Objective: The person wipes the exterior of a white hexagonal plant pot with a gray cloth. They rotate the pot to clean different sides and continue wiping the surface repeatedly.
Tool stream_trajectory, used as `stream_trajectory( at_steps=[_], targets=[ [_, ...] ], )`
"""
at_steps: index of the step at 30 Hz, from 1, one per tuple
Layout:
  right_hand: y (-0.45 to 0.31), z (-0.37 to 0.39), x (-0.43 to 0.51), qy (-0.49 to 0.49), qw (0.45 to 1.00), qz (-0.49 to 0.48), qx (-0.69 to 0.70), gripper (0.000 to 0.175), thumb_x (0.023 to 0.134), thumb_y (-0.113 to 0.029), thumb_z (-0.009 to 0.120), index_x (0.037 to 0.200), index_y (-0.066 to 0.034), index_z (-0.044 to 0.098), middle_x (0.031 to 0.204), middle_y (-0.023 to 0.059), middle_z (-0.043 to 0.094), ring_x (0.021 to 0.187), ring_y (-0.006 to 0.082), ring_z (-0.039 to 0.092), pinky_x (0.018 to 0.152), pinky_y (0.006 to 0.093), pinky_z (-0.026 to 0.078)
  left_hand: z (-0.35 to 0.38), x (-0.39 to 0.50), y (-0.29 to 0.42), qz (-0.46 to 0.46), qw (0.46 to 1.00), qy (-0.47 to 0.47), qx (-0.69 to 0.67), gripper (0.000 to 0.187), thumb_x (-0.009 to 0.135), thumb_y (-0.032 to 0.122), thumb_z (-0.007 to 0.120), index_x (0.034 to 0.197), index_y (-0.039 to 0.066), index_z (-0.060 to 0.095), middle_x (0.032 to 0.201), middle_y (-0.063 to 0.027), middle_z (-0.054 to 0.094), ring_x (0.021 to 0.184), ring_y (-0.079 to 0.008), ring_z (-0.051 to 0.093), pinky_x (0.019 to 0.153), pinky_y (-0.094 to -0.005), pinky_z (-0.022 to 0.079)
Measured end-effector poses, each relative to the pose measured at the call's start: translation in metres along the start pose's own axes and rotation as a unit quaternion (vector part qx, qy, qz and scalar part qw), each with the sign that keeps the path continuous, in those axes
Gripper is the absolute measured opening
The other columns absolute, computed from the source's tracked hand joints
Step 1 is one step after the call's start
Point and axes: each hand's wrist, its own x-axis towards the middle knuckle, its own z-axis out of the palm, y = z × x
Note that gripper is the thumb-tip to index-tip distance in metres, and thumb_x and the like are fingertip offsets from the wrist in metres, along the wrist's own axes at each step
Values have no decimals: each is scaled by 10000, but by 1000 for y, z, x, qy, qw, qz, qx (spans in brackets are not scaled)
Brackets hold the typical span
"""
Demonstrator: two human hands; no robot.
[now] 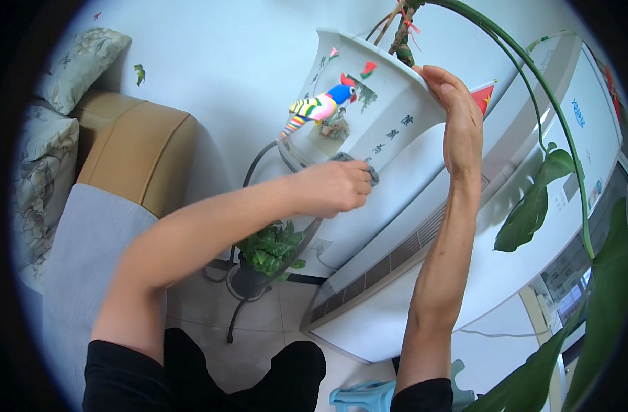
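Note:
A large white ceramic flowerpot [391, 98] with painted scenes and dark writing stands before me on a dark metal stand [258, 157]. My left hand [337, 188] grips a grey cloth [374, 176] against the pot's lower wall. That hand is slightly blurred. Up at the pot's right rim, my right hand [461, 116] is cupped against the edge, fingers bent over it. A colourful clay rooster figure [321, 105] is on the pot's front, with small clay flower pieces [368, 69] above it. A thick plant stem [404, 36] rises from the pot.
On the right stands a white floor air conditioner [520, 206], with big leaves [530, 206] hanging before it. A smaller potted plant [273, 250] sits low under the big pot. To the left is a tan sofa arm [139, 149]. A blue plastic stool [363, 396] is at the bottom.

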Motion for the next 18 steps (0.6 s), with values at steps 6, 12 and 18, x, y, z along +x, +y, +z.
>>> stream_trajectory(
  at_steps=[6,12,18],
  targets=[
    [7,4,0,25,999,-45,1,380,981,-150,388,1158,49,658,1166,122,695,1107,193,613,1023,299,428,-44,-39,-10,41,999,13,16,102,645,15,656,746,8,655,968,-119,644,1116,-289,579,1104,-457,377],
    [9,5,-3,31,998,-43,-18,379,974,-160,402,1159,38,666,1148,100,697,1101,179,609,1001,288,431,-58,-53,-16,17,992,45,118,204,681,33,648,858,-56,597,1108,-169,601,1138,-353,564,1103,-499,406],
    [10,5,-2,28,999,-42,-11,360,982,-148,411,1160,35,666,1165,91,691,1103,166,600,1000,282,426,9,18,-4,10,995,38,88,146,695,91,617,798,-11,632,1023,-157,623,1118,-343,578,1085,-452,426]
  ],
)
